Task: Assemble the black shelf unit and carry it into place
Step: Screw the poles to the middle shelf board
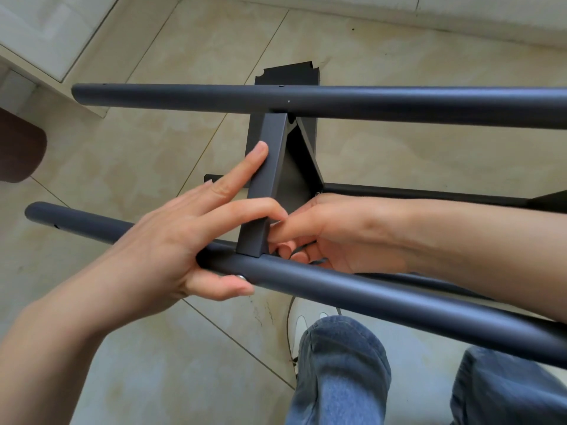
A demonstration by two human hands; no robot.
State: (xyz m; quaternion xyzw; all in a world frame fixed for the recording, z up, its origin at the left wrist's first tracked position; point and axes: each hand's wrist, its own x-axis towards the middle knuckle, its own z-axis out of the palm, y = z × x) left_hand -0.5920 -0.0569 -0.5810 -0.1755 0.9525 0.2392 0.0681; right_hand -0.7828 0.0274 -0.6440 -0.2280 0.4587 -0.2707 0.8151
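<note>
We look down on the black shelf unit, part-built and lying on its side over a tiled floor, filling the centre & right of the frame. Two round tubes cross the picture: the far tube runs left-right across the upper third, the near tube runs from mid-left down to the lower right. A flat crossbar joins them at frame centre, meeting the far tube at its top end and the near tube at its bottom end.

Left hand at centre-left: grip closed on the near tube, thumb under it beside a small silver bolt head, index finger stretched up along the crossbar's left face, another finger bent over the crossbar's lower part.

Right hand at centre-right, just beside the crossbar-tube joint: fingers curled tight, grip pinching a thin dark tool, mostly hidden behind the near tube; we cannot tell what kind.

More black frame parts show behind the crossbar, incl. a panel w/ notched corners at upper centre.

Bottom of frame: blue jeans & a white shoe. Upper left: pale furniture; a dark brown rounded object at the left edge.
</note>
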